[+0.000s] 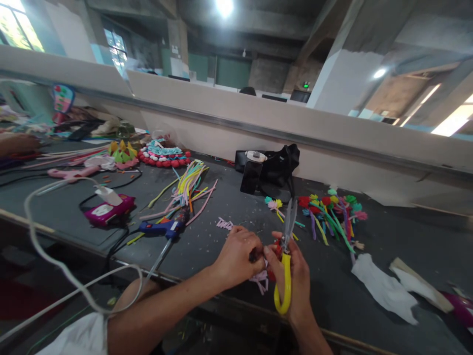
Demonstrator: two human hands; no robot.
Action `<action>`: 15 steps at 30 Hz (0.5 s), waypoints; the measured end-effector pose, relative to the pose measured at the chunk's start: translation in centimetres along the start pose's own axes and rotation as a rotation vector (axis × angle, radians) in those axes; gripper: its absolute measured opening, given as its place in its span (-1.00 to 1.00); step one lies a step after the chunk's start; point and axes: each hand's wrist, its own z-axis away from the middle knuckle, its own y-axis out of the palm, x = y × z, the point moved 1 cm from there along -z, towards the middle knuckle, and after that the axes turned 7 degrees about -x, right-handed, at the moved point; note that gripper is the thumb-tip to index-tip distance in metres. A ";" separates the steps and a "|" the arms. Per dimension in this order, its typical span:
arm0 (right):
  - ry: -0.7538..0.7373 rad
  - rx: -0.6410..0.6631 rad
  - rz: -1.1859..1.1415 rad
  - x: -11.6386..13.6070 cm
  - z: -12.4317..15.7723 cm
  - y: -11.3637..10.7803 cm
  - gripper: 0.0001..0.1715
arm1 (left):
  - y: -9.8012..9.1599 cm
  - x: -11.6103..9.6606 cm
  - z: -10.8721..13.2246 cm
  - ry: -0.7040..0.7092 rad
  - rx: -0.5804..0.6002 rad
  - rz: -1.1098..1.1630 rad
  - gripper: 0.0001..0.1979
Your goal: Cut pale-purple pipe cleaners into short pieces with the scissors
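Note:
My right hand (298,276) is wrapped around scissors (283,291) with yellow handles, their blades pointing away from me and slightly apart. Close beside it, my left hand (240,254) is closed in a pinch, its fingertips meeting the right thumb. A small red piece shows between the hands; whether the left fingers grip it is hidden. Below them lie pale pink fuzzy strips (260,283). Just beyond the left hand is a crinkled pink strip (224,224). Small fuzzy flowers (274,203) on stems lie past the scissors.
Fuzzy stems (190,185) and a blue glue gun (162,228) lie left, near a purple power strip (110,211) with a white cable. More flowers (332,212) and white scraps (384,288) are right. A black bag (283,165) and phone (251,176) stand behind. Another person's hand (18,144) is far left.

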 end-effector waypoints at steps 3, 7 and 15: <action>-0.003 -0.018 -0.009 -0.3 -0.1 0.0 -0.49 | 0.0 0.1 -0.1 -0.132 0.025 0.104 -0.96; 0.064 -0.010 -0.103 -0.3 -0.4 -0.1 -0.43 | -0.2 0.5 -0.5 -0.551 0.170 0.536 -0.92; 0.096 0.047 -0.188 0.6 -0.6 -0.3 -0.41 | -0.3 0.8 -0.6 -0.816 0.303 1.080 -0.94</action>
